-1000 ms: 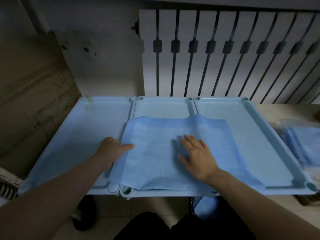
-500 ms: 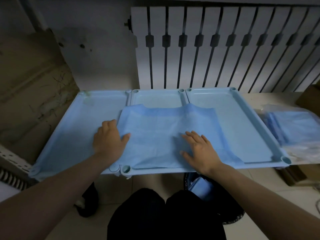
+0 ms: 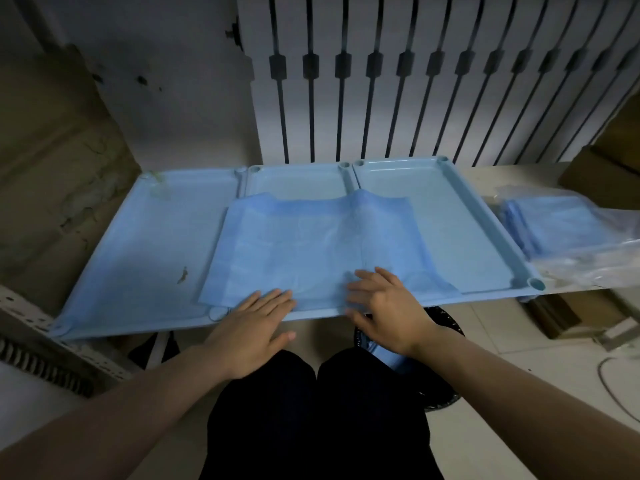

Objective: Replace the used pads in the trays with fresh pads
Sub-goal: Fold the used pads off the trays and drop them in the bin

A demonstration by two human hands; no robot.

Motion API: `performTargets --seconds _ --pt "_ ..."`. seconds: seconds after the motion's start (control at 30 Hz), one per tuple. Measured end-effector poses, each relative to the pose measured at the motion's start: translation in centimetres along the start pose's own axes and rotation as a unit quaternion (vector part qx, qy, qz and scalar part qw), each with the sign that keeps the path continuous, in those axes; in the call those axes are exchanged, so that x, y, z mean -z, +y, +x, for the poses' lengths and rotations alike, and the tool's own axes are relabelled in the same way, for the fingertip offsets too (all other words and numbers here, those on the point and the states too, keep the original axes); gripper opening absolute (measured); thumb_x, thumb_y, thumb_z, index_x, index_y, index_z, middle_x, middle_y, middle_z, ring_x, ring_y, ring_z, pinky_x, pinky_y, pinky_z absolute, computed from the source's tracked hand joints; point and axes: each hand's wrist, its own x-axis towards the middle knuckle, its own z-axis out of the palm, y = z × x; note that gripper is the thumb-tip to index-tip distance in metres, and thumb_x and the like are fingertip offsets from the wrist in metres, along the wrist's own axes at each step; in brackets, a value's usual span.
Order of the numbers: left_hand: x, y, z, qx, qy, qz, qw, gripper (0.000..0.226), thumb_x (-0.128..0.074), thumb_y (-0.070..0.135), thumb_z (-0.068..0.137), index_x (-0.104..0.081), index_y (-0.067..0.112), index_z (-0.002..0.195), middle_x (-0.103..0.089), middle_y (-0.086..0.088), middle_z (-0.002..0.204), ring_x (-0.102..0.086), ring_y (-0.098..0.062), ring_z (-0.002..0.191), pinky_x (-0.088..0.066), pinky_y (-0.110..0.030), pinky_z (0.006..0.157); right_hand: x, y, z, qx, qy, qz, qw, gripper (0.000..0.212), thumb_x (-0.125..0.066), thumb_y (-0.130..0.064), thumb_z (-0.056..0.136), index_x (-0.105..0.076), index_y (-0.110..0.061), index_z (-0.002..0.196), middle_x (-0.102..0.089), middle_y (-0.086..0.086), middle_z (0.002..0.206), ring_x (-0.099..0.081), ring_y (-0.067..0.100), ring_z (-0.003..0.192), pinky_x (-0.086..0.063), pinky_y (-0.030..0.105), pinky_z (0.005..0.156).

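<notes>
Three light blue trays stand side by side: a left tray (image 3: 138, 244), a middle tray (image 3: 294, 180) and a right tray (image 3: 460, 230). A blue pad (image 3: 311, 244) lies spread over the middle tray and laps onto the right one. My left hand (image 3: 252, 330) is at the pad's near edge, fingers straight, fingertips on the pad. My right hand (image 3: 388, 306) rests flat on the pad's near right part, fingers spread. Neither hand grips anything.
A clear bag of folded blue pads (image 3: 561, 233) lies on the surface right of the trays. A white radiator (image 3: 415, 81) stands behind. A dark bin (image 3: 440, 375) sits on the floor by my knees. Cardboard boxes (image 3: 599, 174) are at the far right.
Both hands slid toward me to the pad's near edge; the left hand moved right from the pad's left edge. The view pulled back.
</notes>
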Motion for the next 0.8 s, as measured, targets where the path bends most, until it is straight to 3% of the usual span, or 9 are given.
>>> performTargets --seconds 0.1,0.17,0.23,0.33,0.43,0.5,0.63,0.8 --pt "0.3 0.8 0.5 0.021 0.001 -0.014 1.000 0.116 0.025 0.082 0.062 -0.018 0.024 0.153 -0.009 0.006 0.161 -0.005 -0.008 0.148 -0.001 -0.027 0.119 1.3 1.2 -1.1 -0.129 0.055 0.038 0.989 0.054 -0.038 -0.045 0.077 -0.071 -0.017 0.108 -0.066 0.001 0.117 -0.055 0.027 0.117 -0.031 0.034 0.103" --pt "0.7 1.9 1.2 0.027 0.002 -0.017 0.999 0.111 0.022 0.082 0.065 -0.016 0.026 0.153 -0.007 0.006 0.161 -0.005 -0.010 0.148 -0.003 -0.028 0.120 1.9 2.3 -1.8 -0.161 0.035 0.034 0.986 0.068 -0.033 -0.050 0.070 -0.066 -0.018 0.119 -0.061 0.000 0.126 -0.049 0.024 0.123 -0.028 0.035 0.105" --pt "0.9 3.0 1.9 0.026 -0.012 -0.024 0.999 0.095 0.005 0.080 0.077 -0.014 0.025 0.153 -0.004 0.007 0.162 -0.001 -0.009 0.148 -0.002 -0.028 0.119 1.8 3.3 -2.7 -0.141 0.014 0.002 0.990 0.067 -0.038 -0.049 0.069 -0.067 -0.017 0.120 -0.061 0.000 0.127 -0.050 0.026 0.124 -0.027 0.036 0.106" --pt "0.8 4.5 2.9 0.023 -0.022 -0.029 0.999 0.078 -0.012 0.068 0.089 -0.014 0.024 0.153 -0.004 0.005 0.162 0.000 -0.010 0.148 -0.004 -0.030 0.121 1.4 4.9 -4.0 -0.118 0.043 -0.064 0.990 0.044 -0.055 -0.031 0.067 -0.072 -0.014 0.104 -0.069 0.003 0.112 -0.063 0.030 0.108 -0.029 0.037 0.099" --pt "0.5 5.4 3.5 0.038 -0.024 -0.036 0.998 0.062 -0.027 0.052 0.100 -0.013 0.024 0.154 -0.003 0.004 0.162 0.000 -0.012 0.149 -0.005 -0.032 0.121 1.3 6.1 -4.9 -0.094 0.059 -0.141 0.984 0.038 -0.068 -0.013 0.056 -0.073 -0.009 0.094 -0.071 0.006 0.102 -0.066 0.031 0.100 -0.030 0.040 0.099" --pt "0.5 5.9 3.7 0.045 -0.025 -0.039 0.998 0.061 -0.028 0.050 0.101 -0.012 0.024 0.154 -0.002 0.004 0.162 0.001 -0.013 0.149 -0.005 -0.033 0.121 1.2 6.8 -5.4 -0.059 0.066 -0.182 0.979 0.036 -0.069 -0.006 0.055 -0.073 -0.006 0.091 -0.069 0.008 0.100 -0.065 0.033 0.100 -0.032 0.044 0.102" --pt "0.7 7.4 4.5 0.049 -0.026 -0.039 0.998 0.061 -0.027 0.048 0.102 -0.008 0.024 0.154 0.001 0.005 0.162 0.004 -0.013 0.149 -0.004 -0.037 0.121 1.0 7.2 -5.7 -0.005 0.091 -0.236 0.967 0.019 -0.052 -0.005 0.070 -0.068 -0.006 0.079 -0.067 0.009 0.091 -0.064 0.032 0.095 -0.034 0.043 0.104" --pt "0.8 9.5 5.6 0.048 -0.015 -0.038 0.998 0.061 -0.027 0.045 0.103 -0.006 0.021 0.155 0.004 0.004 0.162 0.007 -0.013 0.148 -0.002 -0.039 0.121 1.1 7.8 -5.9 0.008 0.104 -0.235 0.966 0.010 -0.057 -0.006 0.075 -0.065 -0.010 0.074 -0.065 0.006 0.082 -0.063 0.030 0.086 -0.036 0.041 0.099"
